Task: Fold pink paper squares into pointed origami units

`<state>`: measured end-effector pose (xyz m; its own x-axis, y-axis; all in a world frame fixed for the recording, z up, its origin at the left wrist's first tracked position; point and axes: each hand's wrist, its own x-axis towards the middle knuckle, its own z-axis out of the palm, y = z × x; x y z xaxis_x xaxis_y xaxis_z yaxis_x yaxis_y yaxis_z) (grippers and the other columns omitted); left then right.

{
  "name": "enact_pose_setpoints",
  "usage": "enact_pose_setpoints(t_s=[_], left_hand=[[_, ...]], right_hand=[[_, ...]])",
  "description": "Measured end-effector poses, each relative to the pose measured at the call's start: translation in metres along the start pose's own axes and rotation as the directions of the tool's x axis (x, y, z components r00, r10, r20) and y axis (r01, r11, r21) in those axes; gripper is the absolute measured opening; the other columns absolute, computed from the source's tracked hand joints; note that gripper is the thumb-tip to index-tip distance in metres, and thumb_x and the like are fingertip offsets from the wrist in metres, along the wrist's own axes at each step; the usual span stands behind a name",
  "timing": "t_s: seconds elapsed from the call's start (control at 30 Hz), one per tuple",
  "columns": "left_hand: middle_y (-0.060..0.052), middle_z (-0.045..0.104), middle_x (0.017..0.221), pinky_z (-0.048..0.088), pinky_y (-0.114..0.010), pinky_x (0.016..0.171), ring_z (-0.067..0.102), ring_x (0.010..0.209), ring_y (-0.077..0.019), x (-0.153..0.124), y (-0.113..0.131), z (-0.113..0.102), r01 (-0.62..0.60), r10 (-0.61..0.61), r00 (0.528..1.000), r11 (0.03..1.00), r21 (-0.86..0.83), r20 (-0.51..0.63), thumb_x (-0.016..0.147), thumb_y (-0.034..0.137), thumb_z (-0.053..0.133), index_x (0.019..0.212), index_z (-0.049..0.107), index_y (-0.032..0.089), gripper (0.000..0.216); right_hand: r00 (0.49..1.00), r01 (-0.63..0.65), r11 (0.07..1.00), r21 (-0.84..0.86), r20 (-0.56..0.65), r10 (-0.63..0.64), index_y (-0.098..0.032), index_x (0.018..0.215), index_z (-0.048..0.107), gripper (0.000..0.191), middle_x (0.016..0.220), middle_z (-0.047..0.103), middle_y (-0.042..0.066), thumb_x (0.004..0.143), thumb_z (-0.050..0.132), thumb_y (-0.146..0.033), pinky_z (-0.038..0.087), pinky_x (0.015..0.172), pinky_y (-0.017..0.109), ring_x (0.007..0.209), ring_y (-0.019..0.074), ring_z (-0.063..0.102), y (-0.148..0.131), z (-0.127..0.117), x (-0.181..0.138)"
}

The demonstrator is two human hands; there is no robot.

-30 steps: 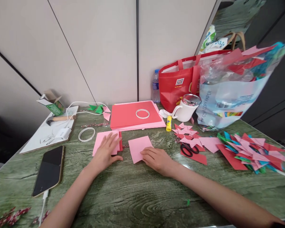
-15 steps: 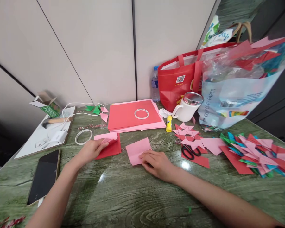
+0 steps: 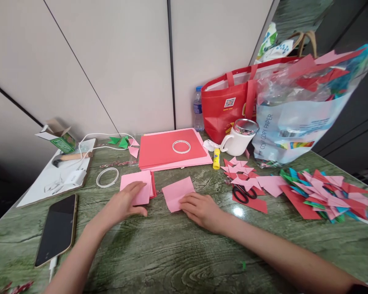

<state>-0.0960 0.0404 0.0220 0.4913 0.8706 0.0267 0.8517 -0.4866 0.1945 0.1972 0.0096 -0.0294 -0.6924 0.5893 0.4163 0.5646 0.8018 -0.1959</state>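
Observation:
My left hand point(image 3: 125, 208) lies on a small stack of square paper, its fingers on the pink top sheet point(image 3: 141, 179) and its thumb stretched apart. Red sheets point(image 3: 153, 185) stick out from under the right side of that pink sheet. To the right, a separate creased pink paper square point(image 3: 177, 192) sits at an angle on the table. My right hand point(image 3: 202, 212) grips its lower right corner, with the fingers close together over the paper; the thumb is mostly hidden.
Behind my hands are large red sheets point(image 3: 162, 149) with a tape ring point(image 3: 181, 146) on top. Glue stick point(image 3: 216, 159), mug point(image 3: 237, 141), black-handled scissors point(image 3: 243, 194) and folded paper pieces point(image 3: 331, 196) are on the right. A phone point(image 3: 57, 228) and tape ring point(image 3: 107, 177) are left.
My left hand has let go of the lifted, curled pink sheet, which now lies flat on the red ones, and the fingers have spread. My right hand stays at its pink square.

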Motion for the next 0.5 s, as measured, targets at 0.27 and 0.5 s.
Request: enact_pose_setpoints(t_s=[0.27, 0.5], left_hand=[[-0.01, 0.062, 0.115, 0.048, -0.039, 0.093, 0.052, 0.116, -0.0225, -0.011, 0.073, 0.051, -0.422, 0.426, 0.857, 0.903, 0.081, -0.289, 0.089, 0.017, 0.043, 0.117, 0.053, 0.017, 0.029], [-0.014, 0.065, 0.109, 0.05, -0.041, 0.091, 0.057, 0.109, -0.0239, 0.002, 0.086, 0.072, -0.382, 0.396, 0.864, 0.918, 0.107, -0.312, 0.091, 0.017, 0.039, 0.11, 0.056, 0.011, 0.027]], right_hand=[[0.998, 0.056, 0.998, -0.018, 0.028, -0.055, -0.017, 0.093, 0.061, 0.015, 0.099, 0.065, 0.008, 0.088, 0.046, -0.015, 0.049, 0.072, 0.027, 0.093, 0.0167, 0.058, -0.002, -0.003, 0.004], [0.989, 0.085, 0.995, -0.054, 0.123, -0.078, -0.013, 0.094, 0.06, 0.015, 0.1, 0.064, 0.011, 0.087, 0.047, -0.014, 0.05, 0.075, 0.031, 0.096, 0.0197, 0.054, -0.001, -0.007, 0.006]])
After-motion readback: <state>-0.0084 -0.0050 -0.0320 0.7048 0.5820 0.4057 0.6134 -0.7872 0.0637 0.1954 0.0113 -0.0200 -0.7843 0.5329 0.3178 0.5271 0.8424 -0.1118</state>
